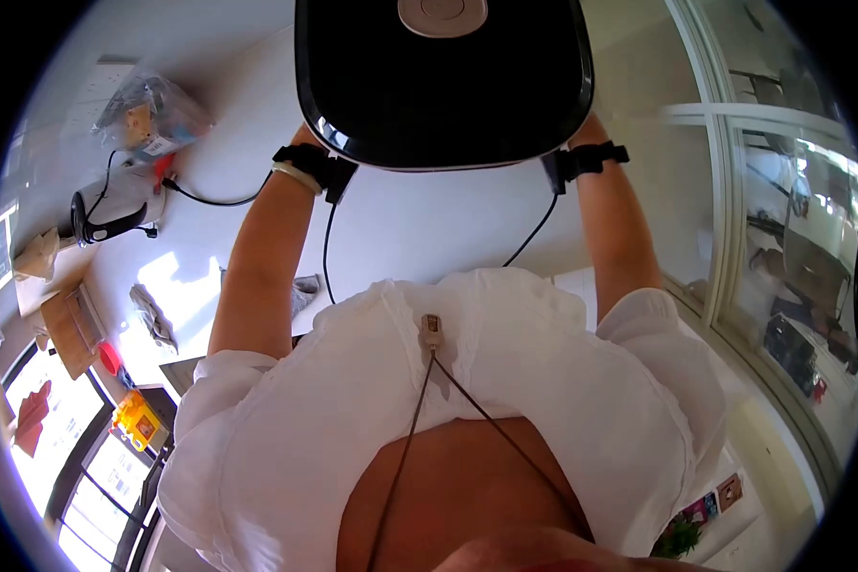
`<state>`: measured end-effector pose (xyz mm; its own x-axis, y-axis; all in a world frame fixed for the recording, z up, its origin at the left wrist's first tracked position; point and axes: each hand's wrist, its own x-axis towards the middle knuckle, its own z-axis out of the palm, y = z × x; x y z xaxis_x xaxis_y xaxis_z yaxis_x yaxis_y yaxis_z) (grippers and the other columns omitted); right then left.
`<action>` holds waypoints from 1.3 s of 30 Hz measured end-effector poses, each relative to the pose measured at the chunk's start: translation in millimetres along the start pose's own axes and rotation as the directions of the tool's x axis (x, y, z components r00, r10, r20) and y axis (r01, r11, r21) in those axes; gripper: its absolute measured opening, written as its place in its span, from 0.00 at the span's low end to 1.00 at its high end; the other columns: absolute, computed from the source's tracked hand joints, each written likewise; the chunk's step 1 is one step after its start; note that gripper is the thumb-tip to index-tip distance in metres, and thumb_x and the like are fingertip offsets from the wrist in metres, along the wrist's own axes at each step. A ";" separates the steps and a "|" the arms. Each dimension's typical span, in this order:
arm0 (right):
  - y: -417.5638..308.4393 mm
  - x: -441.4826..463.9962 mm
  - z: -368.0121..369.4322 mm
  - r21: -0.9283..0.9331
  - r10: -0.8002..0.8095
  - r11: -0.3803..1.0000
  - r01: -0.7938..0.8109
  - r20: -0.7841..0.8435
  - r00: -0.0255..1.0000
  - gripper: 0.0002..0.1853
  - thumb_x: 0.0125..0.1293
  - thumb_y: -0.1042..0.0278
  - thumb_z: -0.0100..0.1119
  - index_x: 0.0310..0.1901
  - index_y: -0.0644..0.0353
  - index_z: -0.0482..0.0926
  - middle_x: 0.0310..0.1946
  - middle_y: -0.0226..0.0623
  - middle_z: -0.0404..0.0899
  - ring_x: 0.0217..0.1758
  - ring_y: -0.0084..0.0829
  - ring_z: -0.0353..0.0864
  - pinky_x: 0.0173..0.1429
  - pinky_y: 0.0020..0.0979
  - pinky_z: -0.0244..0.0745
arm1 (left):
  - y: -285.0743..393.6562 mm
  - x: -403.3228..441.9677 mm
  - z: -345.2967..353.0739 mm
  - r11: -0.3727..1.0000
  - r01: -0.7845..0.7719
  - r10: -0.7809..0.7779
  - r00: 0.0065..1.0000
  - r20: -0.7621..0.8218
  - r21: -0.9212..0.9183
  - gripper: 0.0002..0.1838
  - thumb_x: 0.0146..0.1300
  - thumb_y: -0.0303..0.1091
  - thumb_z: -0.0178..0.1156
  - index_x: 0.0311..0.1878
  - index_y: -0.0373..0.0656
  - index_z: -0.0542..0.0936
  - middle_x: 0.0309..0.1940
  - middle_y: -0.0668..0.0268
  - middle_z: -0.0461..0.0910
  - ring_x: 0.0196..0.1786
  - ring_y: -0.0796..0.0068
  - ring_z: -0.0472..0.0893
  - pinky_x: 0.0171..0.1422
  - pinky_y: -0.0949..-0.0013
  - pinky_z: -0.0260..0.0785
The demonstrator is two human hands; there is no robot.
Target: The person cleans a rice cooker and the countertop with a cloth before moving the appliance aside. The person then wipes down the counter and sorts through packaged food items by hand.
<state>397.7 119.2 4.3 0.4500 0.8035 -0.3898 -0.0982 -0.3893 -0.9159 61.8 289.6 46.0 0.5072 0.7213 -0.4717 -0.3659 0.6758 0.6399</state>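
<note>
A glazed partition stands beyond the right grip; a black appliance reaches to the left grip; whether either clamps it, I cannot tell.

Just below the clear plastic bag in view sits a white-and-black appliance; well below the bag appear a yellow container and a bright window; far to its right stands a pale-framed glazed partition.

Appliance at 12, between the forearms. Plastic bag at 10, machine near it. Box at 8, windows further out. Glazed partition at 3, plant between 4 and 5.
</note>
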 end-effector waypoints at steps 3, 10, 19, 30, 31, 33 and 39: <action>-34.6 -16.2 -17.0 -0.219 0.009 0.976 0.011 0.091 0.996 0.27 0.70 0.46 0.45 0.62 0.56 0.71 0.54 0.36 0.75 0.52 0.33 0.77 0.55 0.34 0.73 | -1.3 4.1 2.7 1.000 -0.007 0.007 1.000 0.020 -0.003 0.29 0.69 0.57 0.46 0.59 0.41 0.73 0.52 0.60 0.78 0.55 0.63 0.76 0.63 0.59 0.67; -172.9 -61.1 -59.2 -0.817 0.302 0.577 -0.008 0.204 0.931 0.29 0.66 0.42 0.48 0.59 0.54 0.75 0.50 0.34 0.77 0.48 0.32 0.78 0.50 0.33 0.74 | -6.7 11.8 15.7 0.999 -0.038 0.040 0.998 0.044 -0.026 0.28 0.70 0.56 0.46 0.58 0.40 0.73 0.52 0.60 0.78 0.54 0.64 0.76 0.62 0.60 0.68; -53.2 64.2 -61.5 -0.274 0.223 0.945 -0.180 0.134 0.965 0.21 0.68 0.51 0.50 0.56 0.54 0.75 0.48 0.35 0.78 0.40 0.31 0.79 0.41 0.36 0.77 | -5.7 2.9 18.2 0.998 -0.041 0.041 0.999 0.021 -0.041 0.27 0.70 0.54 0.46 0.57 0.40 0.73 0.51 0.60 0.78 0.53 0.64 0.77 0.62 0.61 0.69; 41.8 28.7 -68.1 0.422 0.187 0.902 -0.085 -0.206 0.961 0.21 0.67 0.55 0.51 0.57 0.55 0.75 0.50 0.35 0.78 0.44 0.32 0.78 0.45 0.37 0.75 | -20.1 3.5 28.4 0.985 0.045 -0.048 0.999 -0.012 -0.164 0.26 0.71 0.52 0.46 0.57 0.39 0.74 0.50 0.60 0.79 0.52 0.64 0.78 0.61 0.63 0.71; 41.1 32.8 -72.6 0.430 0.177 0.900 -0.068 -0.218 0.960 0.20 0.67 0.55 0.52 0.57 0.55 0.75 0.50 0.35 0.78 0.45 0.32 0.78 0.46 0.37 0.75 | -23.2 8.2 33.9 0.982 0.053 -0.055 0.998 -0.006 -0.182 0.25 0.71 0.52 0.46 0.57 0.39 0.74 0.49 0.60 0.79 0.51 0.64 0.78 0.61 0.63 0.71; 34.6 45.9 -84.0 0.438 0.152 0.898 -0.032 -0.240 0.959 0.20 0.67 0.56 0.52 0.57 0.55 0.75 0.50 0.35 0.78 0.45 0.32 0.78 0.47 0.37 0.75 | -27.3 13.9 45.7 0.972 0.064 -0.064 0.998 0.010 -0.226 0.25 0.71 0.52 0.46 0.56 0.39 0.74 0.49 0.60 0.79 0.51 0.64 0.78 0.61 0.63 0.71; 25.1 71.7 -104.7 0.452 0.102 0.892 0.036 -0.278 0.955 0.20 0.67 0.58 0.53 0.58 0.55 0.75 0.52 0.35 0.78 0.47 0.33 0.78 0.49 0.37 0.74 | -30.3 34.3 67.0 0.963 0.032 0.000 0.993 0.119 -0.269 0.25 0.72 0.52 0.43 0.56 0.39 0.74 0.49 0.59 0.79 0.50 0.65 0.79 0.59 0.65 0.73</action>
<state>520.4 119.9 -36.5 0.6666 0.6025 -0.4388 -0.4720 -0.1145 -0.8742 142.6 283.7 51.1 0.5968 0.6979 -0.3959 -0.5454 0.7147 0.4378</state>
